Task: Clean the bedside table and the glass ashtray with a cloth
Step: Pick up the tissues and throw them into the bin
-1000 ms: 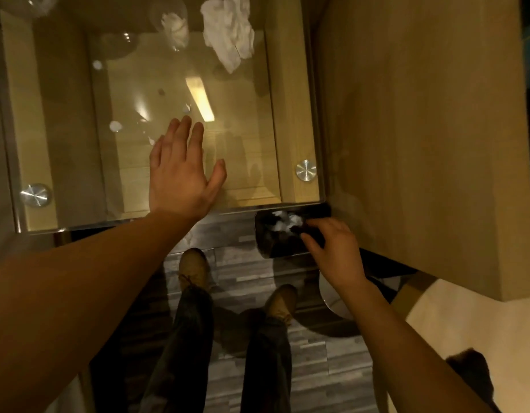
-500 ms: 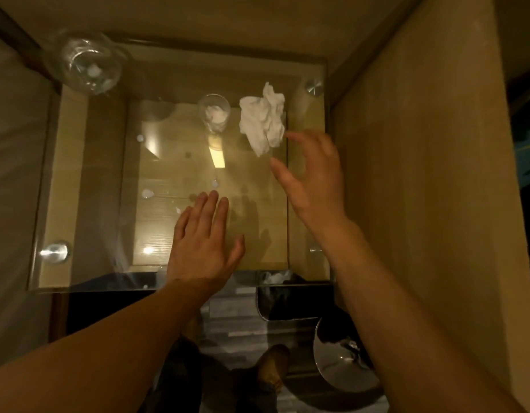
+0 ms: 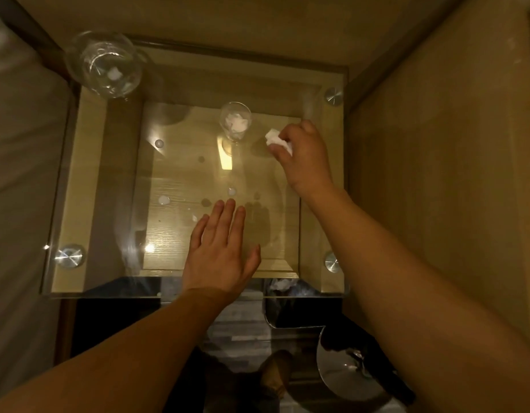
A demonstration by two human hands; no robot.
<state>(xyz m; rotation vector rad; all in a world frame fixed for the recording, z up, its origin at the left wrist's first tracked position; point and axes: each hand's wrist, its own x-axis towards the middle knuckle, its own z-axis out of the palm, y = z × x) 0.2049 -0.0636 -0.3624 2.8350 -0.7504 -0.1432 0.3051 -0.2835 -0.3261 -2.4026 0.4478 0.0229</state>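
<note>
The right hand (image 3: 305, 158), open half a second ago, now grips the white cloth (image 3: 276, 139) beside the small glass (image 3: 235, 120). The left hand (image 3: 220, 248) stays flat, fingers spread, near the table's (image 3: 79, 186) front edge; the glass centre lies open.

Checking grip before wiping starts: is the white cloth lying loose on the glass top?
No, the right hand is closed around the white cloth, while the left hand lies flat and open on the glass top.

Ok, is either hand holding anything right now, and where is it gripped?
The right hand has the white cloth bunched in its fingers, one end sticking out toward the small glass. The left hand holds nothing; it lies open on the glass tabletop.
</note>
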